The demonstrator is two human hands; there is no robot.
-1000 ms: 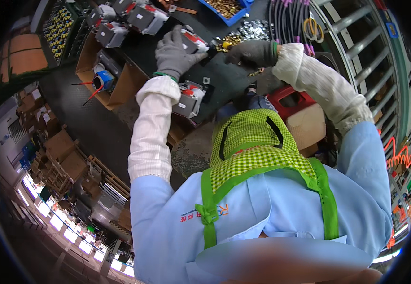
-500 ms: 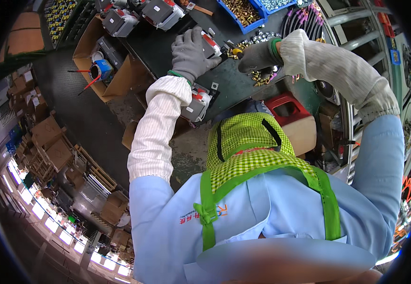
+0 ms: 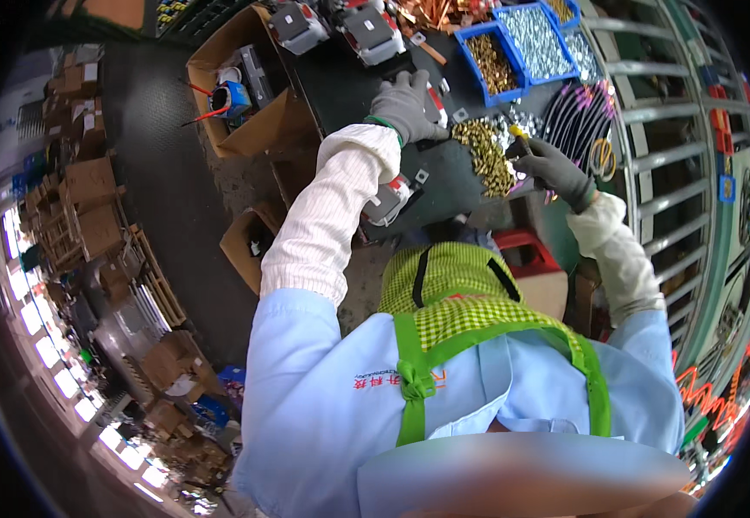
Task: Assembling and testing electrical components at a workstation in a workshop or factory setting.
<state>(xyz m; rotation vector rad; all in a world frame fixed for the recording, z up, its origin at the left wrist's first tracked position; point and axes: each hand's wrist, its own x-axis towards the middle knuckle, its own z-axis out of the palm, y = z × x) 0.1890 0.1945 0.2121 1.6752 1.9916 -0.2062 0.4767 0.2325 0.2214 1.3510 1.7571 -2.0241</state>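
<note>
My left hand (image 3: 405,105), in a grey glove, lies over a boxy unit with a red-and-white side (image 3: 434,107), fingers on it and thumb along its near side; the hand hides most of the unit. My right hand (image 3: 554,171), gloved too, is closed round a small tool with a yellow end (image 3: 517,132), over the right part of the dark table. Its exact kind is hard to make out. Just left of that hand lies a heap of brass-coloured fasteners (image 3: 485,157). A second grey boxy unit (image 3: 387,204) sits at the table's near edge.
Blue bins (image 3: 526,85) of brass and silver small parts stand at the back right, near black cables (image 3: 578,116) and yellow-handled scissors (image 3: 603,160). More grey units (image 3: 371,34) are at the back. An open carton (image 3: 263,129) is at left, a metal rack (image 3: 651,112) at right.
My right hand has moved right, away from the unit under my left hand, taking the yellow-ended tool with it. My left hand stays on the unit. The whole view has shifted.
</note>
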